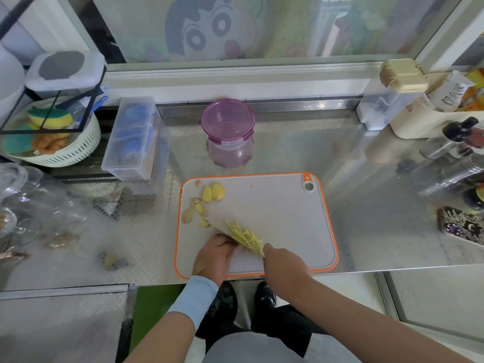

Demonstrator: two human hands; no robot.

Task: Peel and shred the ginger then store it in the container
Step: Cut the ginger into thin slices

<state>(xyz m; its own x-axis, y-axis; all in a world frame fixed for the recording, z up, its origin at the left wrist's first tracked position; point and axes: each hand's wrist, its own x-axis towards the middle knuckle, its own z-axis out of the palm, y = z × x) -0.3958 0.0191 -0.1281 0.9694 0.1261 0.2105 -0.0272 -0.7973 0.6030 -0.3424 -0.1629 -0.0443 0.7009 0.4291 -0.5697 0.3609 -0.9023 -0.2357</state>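
Note:
A grey cutting board [275,210] with an orange rim lies on the steel counter. A pile of yellow shredded ginger [245,237] rests on a pale, tilted knife blade [218,228] near the board's front. My right hand [284,265] grips the knife's handle end. My left hand [216,258] is curled against the blade's left edge, fingers touching the shreds. Peeled ginger chunks [213,192] and brown peel scraps [192,210] sit at the board's far left. The purple round container [227,121] stands behind the board with its lid on.
A clear box with blue items [133,137] and a white colander [52,142] stand at the left. Glassware [23,195] and a loose ginger piece [111,260] are at the front left. Bottles [450,142] and a patterned phone [462,225] are at the right.

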